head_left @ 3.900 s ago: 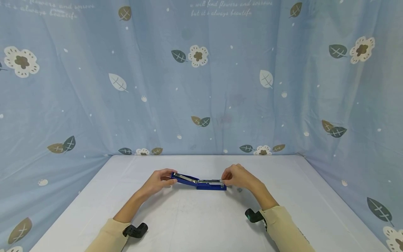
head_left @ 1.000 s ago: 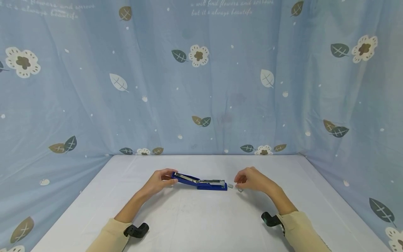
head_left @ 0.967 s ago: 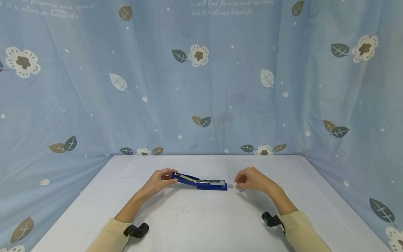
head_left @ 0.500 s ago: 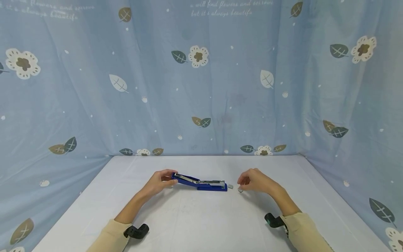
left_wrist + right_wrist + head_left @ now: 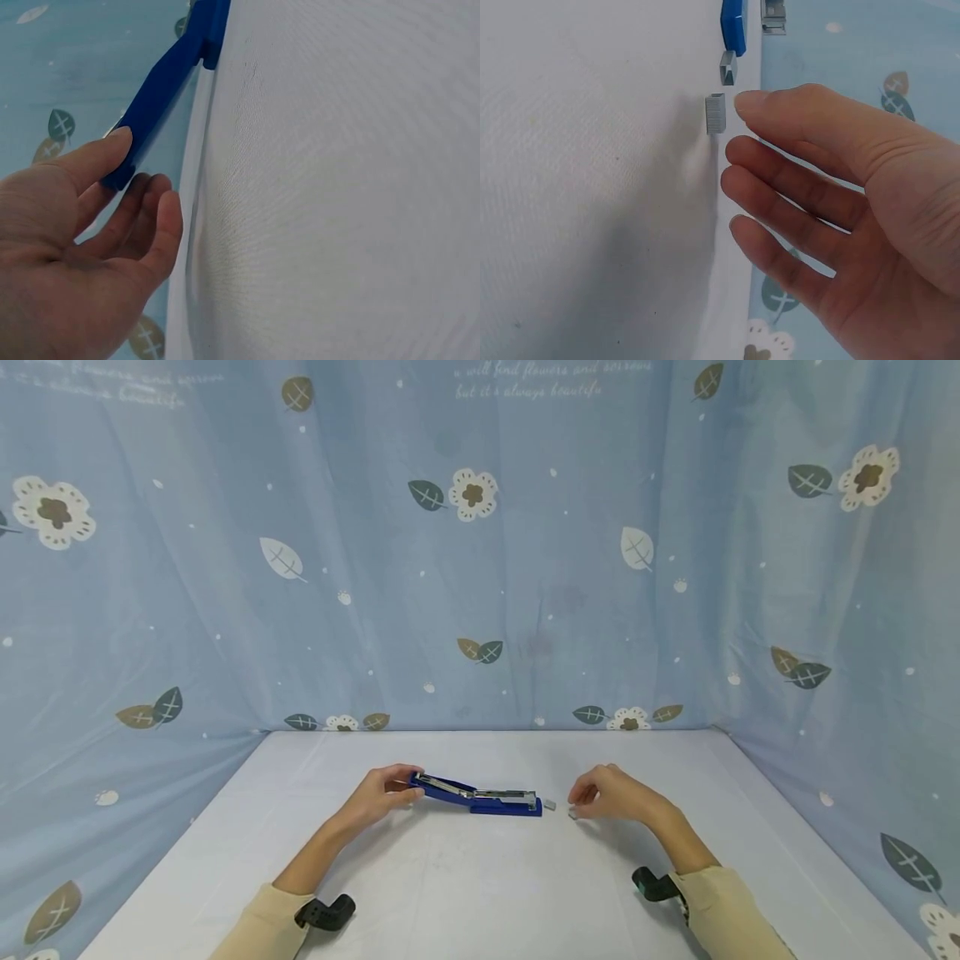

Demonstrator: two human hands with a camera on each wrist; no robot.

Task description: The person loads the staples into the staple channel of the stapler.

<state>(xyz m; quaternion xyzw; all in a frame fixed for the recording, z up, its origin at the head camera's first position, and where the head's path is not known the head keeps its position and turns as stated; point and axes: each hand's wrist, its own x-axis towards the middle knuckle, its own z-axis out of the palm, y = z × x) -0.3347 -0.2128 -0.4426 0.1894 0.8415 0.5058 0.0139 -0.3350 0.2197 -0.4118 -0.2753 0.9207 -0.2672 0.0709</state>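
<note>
A blue stapler [image 5: 506, 809] lies on the white table, swung wide apart so its metal magazine shows. My left hand [image 5: 381, 795] pinches the end of its raised arm between thumb and fingers; in the left wrist view the thumb presses the blue arm [image 5: 157, 94]. Two short grey staple strips lie right of the stapler. The nearer strip [image 5: 728, 69] sits just off the base end, and the other strip [image 5: 715, 114] is beside my right thumb tip. My right hand [image 5: 613, 793] hovers there with loosely bent fingers, a small gap showing between thumb and strip.
The white table [image 5: 480, 885] reaches back to a blue curtain [image 5: 480, 568] printed with leaves and flowers, which also closes both sides. A black wrist camera is strapped at each sleeve, one at the left [image 5: 326, 912], one at the right [image 5: 654, 884].
My right hand has left the stapler's magazine end and moved right, to beside the farther staple strip. Both strips now show uncovered. My left hand keeps its hold on the stapler arm.
</note>
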